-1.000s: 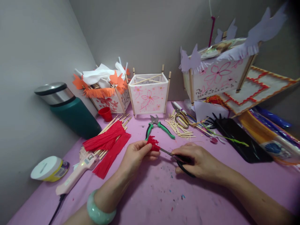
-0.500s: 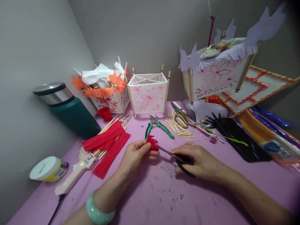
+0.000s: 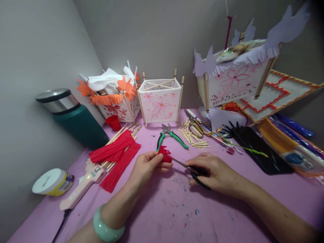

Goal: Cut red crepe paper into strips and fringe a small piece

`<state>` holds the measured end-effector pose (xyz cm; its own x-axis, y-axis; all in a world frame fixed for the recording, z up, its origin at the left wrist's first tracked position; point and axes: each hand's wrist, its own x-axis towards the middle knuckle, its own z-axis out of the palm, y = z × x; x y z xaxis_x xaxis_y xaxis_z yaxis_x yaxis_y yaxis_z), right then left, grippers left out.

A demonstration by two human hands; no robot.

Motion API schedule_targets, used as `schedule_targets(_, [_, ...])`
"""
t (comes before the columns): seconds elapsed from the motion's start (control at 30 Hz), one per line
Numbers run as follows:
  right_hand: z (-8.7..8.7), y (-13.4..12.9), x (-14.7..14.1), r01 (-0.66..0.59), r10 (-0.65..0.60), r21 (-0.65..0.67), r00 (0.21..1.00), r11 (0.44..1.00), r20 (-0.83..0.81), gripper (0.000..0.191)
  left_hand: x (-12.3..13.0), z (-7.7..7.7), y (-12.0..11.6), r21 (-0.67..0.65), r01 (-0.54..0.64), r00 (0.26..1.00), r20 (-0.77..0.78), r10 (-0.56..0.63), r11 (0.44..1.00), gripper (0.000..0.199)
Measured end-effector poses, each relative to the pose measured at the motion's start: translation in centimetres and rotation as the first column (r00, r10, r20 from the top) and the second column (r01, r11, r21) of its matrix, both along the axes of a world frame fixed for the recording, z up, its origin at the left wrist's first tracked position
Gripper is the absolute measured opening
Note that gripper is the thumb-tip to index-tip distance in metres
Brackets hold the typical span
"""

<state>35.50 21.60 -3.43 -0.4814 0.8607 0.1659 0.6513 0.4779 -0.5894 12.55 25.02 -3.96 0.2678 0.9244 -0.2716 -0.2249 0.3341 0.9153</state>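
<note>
Between the thumb and fingers of my left hand (image 3: 149, 163) is a small folded piece of red crepe paper (image 3: 165, 156), its upper edge cut into a fringe. My right hand (image 3: 215, 173) grips black-handled scissors (image 3: 198, 173), fingers in the loops. The blades point left, and their tips reach the right edge of the paper. Just beyond my hands lie green-handled pruning pliers (image 3: 167, 133). To the left, long red crepe strips (image 3: 118, 153) rest over several bamboo sticks.
A pink glue gun (image 3: 83, 187), a white-lidded tub (image 3: 53, 182) and a teal bottle (image 3: 78, 118) stand left. Behind are paper lanterns (image 3: 160, 106). Cut sticks (image 3: 191, 136), gold-handled scissors (image 3: 196, 128) and a black phone-like slab (image 3: 260, 150) lie right.
Hardly anything differs. The scissors' tips have shifted very slightly at the red paper's right edge, while my left hand keeps its hold.
</note>
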Motion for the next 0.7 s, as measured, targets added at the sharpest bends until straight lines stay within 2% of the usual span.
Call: schedule_targets(0.7, [-0.48, 0.16, 0.37, 0.018, -0.018, 0.006, 1.0, 1.0, 0.003, 0.02, -0.12, -0.37, 0.3, 0.001, -0.012, 0.999, 0.031, 0.012, 1.0, 0.031])
